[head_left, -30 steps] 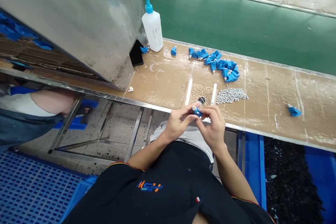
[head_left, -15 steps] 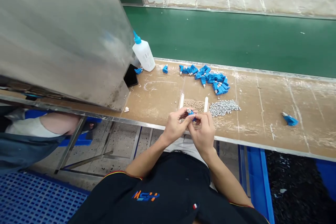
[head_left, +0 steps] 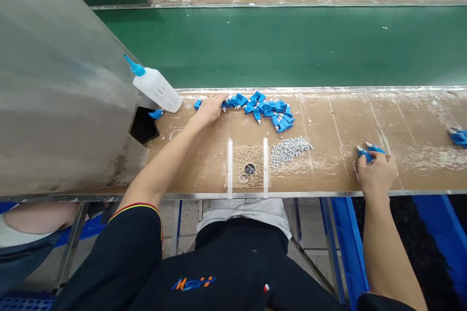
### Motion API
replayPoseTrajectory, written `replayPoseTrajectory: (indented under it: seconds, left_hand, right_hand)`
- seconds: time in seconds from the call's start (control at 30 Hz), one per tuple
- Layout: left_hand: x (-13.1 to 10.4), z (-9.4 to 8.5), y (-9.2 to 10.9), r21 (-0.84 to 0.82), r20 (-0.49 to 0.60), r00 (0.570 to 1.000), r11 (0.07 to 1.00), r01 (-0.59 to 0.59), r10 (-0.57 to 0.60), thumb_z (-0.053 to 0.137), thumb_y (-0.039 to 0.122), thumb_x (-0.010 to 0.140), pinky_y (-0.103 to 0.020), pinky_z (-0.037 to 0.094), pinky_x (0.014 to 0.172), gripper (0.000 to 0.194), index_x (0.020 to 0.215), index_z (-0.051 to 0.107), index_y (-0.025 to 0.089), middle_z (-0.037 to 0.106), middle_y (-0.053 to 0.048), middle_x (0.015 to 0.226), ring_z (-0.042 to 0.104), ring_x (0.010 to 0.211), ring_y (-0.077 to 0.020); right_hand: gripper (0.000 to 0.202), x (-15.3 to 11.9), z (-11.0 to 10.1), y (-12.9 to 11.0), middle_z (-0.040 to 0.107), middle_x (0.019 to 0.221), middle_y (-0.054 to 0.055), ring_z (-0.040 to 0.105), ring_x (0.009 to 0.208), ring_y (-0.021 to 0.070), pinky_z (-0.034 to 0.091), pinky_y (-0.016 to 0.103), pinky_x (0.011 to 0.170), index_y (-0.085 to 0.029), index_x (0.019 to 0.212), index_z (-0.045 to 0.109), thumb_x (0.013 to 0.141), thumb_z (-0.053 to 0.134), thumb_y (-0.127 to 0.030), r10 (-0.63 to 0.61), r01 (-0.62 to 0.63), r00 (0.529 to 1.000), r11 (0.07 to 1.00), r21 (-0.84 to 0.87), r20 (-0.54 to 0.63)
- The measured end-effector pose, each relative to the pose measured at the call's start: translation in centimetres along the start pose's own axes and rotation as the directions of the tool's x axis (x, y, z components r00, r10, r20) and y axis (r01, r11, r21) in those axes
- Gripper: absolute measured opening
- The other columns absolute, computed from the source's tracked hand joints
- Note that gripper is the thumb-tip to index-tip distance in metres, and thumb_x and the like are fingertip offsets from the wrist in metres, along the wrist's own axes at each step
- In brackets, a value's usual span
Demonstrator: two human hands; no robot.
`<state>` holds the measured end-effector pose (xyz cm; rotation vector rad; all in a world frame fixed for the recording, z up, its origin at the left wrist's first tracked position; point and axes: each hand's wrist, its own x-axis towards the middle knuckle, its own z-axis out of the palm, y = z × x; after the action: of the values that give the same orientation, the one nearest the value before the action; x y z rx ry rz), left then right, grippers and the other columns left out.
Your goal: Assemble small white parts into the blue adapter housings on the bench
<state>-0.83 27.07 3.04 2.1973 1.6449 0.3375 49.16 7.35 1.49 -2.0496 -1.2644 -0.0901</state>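
My left hand point(head_left: 210, 108) reaches across the bench, its fingers closed at a blue plastic piece point(head_left: 224, 105) at the left end of a pile of similar blue pieces point(head_left: 272, 108); the fingertips are partly hidden. Far to the right, my right hand point(head_left: 378, 173) is closed on a blue plastic piece with a pale tip point(head_left: 365, 154), low over the bench. Another blue piece point(head_left: 375, 148) lies right beside it. In front of me is a textured brown pad point(head_left: 248, 155) between two white strips, with a small black disc point(head_left: 250, 168) and a clear round thing point(head_left: 243, 178) on it.
Small grey pellets point(head_left: 290, 149) lie heaped right of the pad. A white bottle with a blue nozzle point(head_left: 158, 88) leans near the metal panel point(head_left: 73, 82), beside a dark flat object point(head_left: 143, 126). A green belt point(head_left: 277, 43) runs behind the bench. Another person's leg point(head_left: 40, 216) shows at left.
My hands were together over the pad, holding a blue piece. Now they are apart, left at the pile and right far along the bench with a blue piece. The view has shifted.
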Motion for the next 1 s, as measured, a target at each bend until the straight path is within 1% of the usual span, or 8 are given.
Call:
replayPoseTrajectory:
  seconds: [0.13, 0.27, 0.37, 0.47, 0.57, 0.67, 0.8, 1.0]
  left_hand:
    - [-1.4, -0.2, 0.1, 0.05, -0.005, 1.0, 0.999, 0.012, -0.012, 0.062, 0.011, 0.087, -0.048, 0.047, 0.104, 0.028, 0.112, 0.068, 0.02, 0.071, -0.016, 0.124, 0.064, 0.117, -0.0353]
    - [-4.5, -1.4, 0.7, 0.026, -0.059, 0.996, 0.997, 0.066, -0.064, 0.066, 0.01, 0.081, -0.043, 0.049, 0.093, 0.013, 0.081, 0.06, 0.022, 0.071, -0.013, 0.101, 0.065, 0.101, -0.032]
    - [-9.0, -2.4, 1.3, -0.116, -0.202, 0.973, 0.989, 0.093, -0.115, 0.066, 0.01, 0.076, -0.038, 0.05, 0.084, 0.019, 0.072, 0.053, 0.023, 0.067, -0.007, 0.082, 0.063, 0.084, -0.0257]
    - [-15.3, -2.4, 2.2, -0.399, -0.328, 0.926, 0.916, 0.044, -0.188, 0.069, 0.025, 0.08, -0.033, 0.051, 0.074, 0.011, 0.077, 0.058, 0.023, 0.067, -0.003, 0.078, 0.061, 0.072, -0.0196]
    - [-21.3, -1.0, 3.4, -0.638, -0.332, 0.899, 0.77, 0.01, -0.286, 0.071, 0.037, 0.077, -0.029, 0.053, 0.07, 0.018, 0.08, 0.061, 0.022, 0.07, -0.001, 0.078, 0.063, 0.072, -0.0173]
    - [-25.3, 1.0, 4.4, -0.78, -0.262, 0.887, 0.625, 0.038, -0.381, 0.076, 0.041, 0.072, -0.028, 0.053, 0.069, 0.025, 0.08, 0.062, 0.021, 0.069, 0.0, 0.076, 0.065, 0.071, -0.0163]
    - [-27.4, 3.1, 5.4, -0.856, -0.191, 0.881, 0.513, 0.066, -0.432, 0.079, 0.042, 0.07, -0.027, 0.053, 0.07, 0.03, 0.082, 0.064, 0.02, 0.07, 0.0, 0.078, 0.066, 0.072, -0.0154]
    - [-26.5, 4.4, 6.2, -0.897, -0.17, 0.873, 0.438, 0.055, -0.457, 0.081, 0.041, 0.068, -0.025, 0.051, 0.067, 0.031, 0.083, 0.065, 0.019, 0.07, 0.0, 0.078, 0.064, 0.07, -0.0139]
  right_hand:
    - [0.015, -1.8, 1.6, -2.2, 0.052, 0.087, 0.01, 0.055, 0.098, 0.0332, 0.044, 0.048, 0.084, -0.028, 0.078, 0.054, 0.085, 0.067, -0.024, -0.13, 0.118, 0.986, 0.986, 0.121, 0.101]
    - [0.01, -5.2, 4.4, -5.4, 0.065, 0.084, 0.007, 0.061, 0.075, 0.0228, 0.052, 0.039, 0.072, -0.024, 0.087, 0.064, 0.089, 0.061, -0.033, -0.32, 0.212, 0.868, 0.931, 0.297, 0.381]
    - [0.013, -6.2, 5.4, -7.1, 0.069, 0.085, 0.006, 0.063, 0.074, 0.0213, 0.054, 0.037, 0.074, -0.021, 0.09, 0.066, 0.089, 0.06, -0.033, -0.383, 0.226, 0.783, 0.909, 0.35, 0.49]
    - [0.01, -5.6, 5.2, -8.2, 0.07, 0.083, 0.006, 0.064, 0.075, 0.0211, 0.054, 0.037, 0.077, -0.022, 0.086, 0.065, 0.086, 0.061, -0.031, -0.39, 0.228, 0.739, 0.912, 0.341, 0.549]
    - [0.009, -4.9, 4.9, -9.2, 0.07, 0.078, 0.005, 0.063, 0.07, 0.0205, 0.054, 0.036, 0.074, -0.023, 0.082, 0.062, 0.082, 0.065, -0.031, -0.367, 0.224, 0.71, 0.927, 0.301, 0.6]
    - [0.013, -4.6, 4.9, -10.1, 0.07, 0.074, 0.006, 0.063, 0.068, 0.0211, 0.053, 0.035, 0.07, -0.024, 0.075, 0.06, 0.079, 0.068, -0.032, -0.337, 0.231, 0.699, 0.941, 0.246, 0.631]
    - [0.017, -4.5, 5.0, -11.1, 0.069, 0.069, 0.007, 0.065, 0.072, 0.025, 0.052, 0.038, 0.074, -0.026, 0.066, 0.056, 0.076, 0.068, -0.032, -0.309, 0.258, 0.703, 0.95, 0.175, 0.641]
    - [0.014, -4.5, 4.0, -10.5, 0.072, 0.073, 0.009, 0.067, 0.072, 0.0255, 0.051, 0.037, 0.073, -0.024, 0.069, 0.061, 0.08, 0.061, -0.032, -0.239, 0.209, 0.723, 0.97, 0.124, 0.649]
